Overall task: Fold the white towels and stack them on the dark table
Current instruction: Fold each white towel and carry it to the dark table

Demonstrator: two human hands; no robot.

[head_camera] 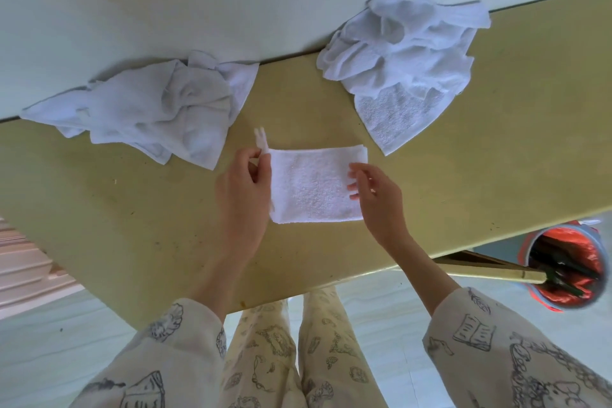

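A folded white towel (313, 184) lies flat on the yellowish table (132, 209) in front of me. My left hand (243, 189) pinches its left edge near the far corner, where a small white tag sticks up. My right hand (372, 192) hovers over the towel's right edge with fingers loosely spread, fingertips just touching the cloth. A crumpled heap of white towels (149, 109) lies at the far left. Another crumpled heap of white towels (404, 63) sits at the far right.
The table's far edge meets a pale wall (198, 10). Below the table's right end stands a bucket with a red liner (563, 268) and a stick across it. My patterned trousers and the floor show under the near edge.
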